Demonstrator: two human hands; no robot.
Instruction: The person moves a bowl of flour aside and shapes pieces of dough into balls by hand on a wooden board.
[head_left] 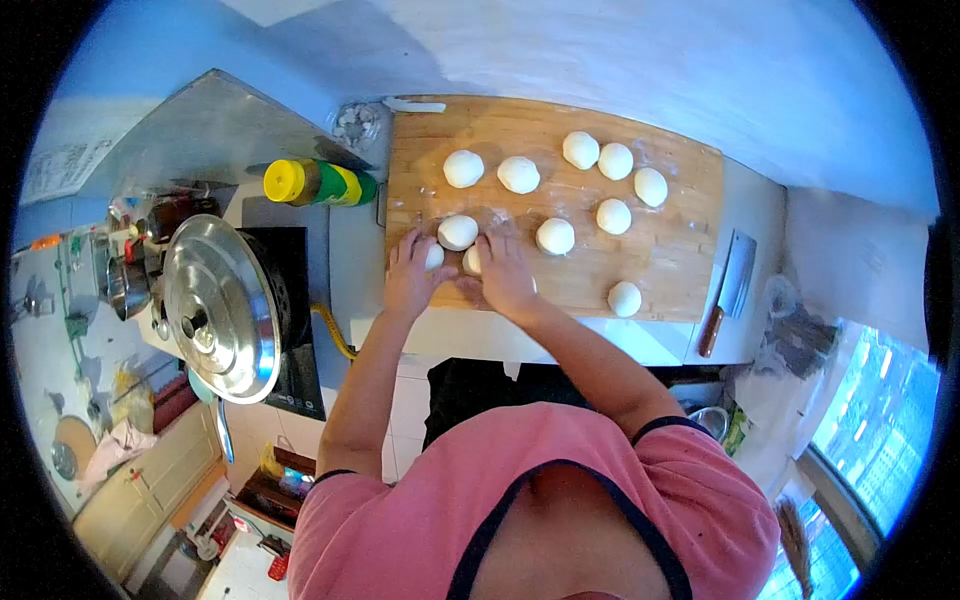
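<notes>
My left hand (406,276) is cupped over a white dough ball (434,257) at the left front of the wooden board (660,250). Close beside it, my right hand (508,274) curls over a second dough ball (471,262), which its fingers partly hide. Just beyond both hands sits another round dough ball (457,233), near the right fingertips. To the right of my right hand rests a separate dough ball (555,237). A sliver of pale dough shows by the right wrist, mostly hidden.
Several more dough balls (518,175) are spread over the board. A cleaver (732,285) lies right of it. On the left stand a yellow-capped green bottle (318,183) and a large lidded pan (225,310) on a black cooktop (300,370). A wall rises behind.
</notes>
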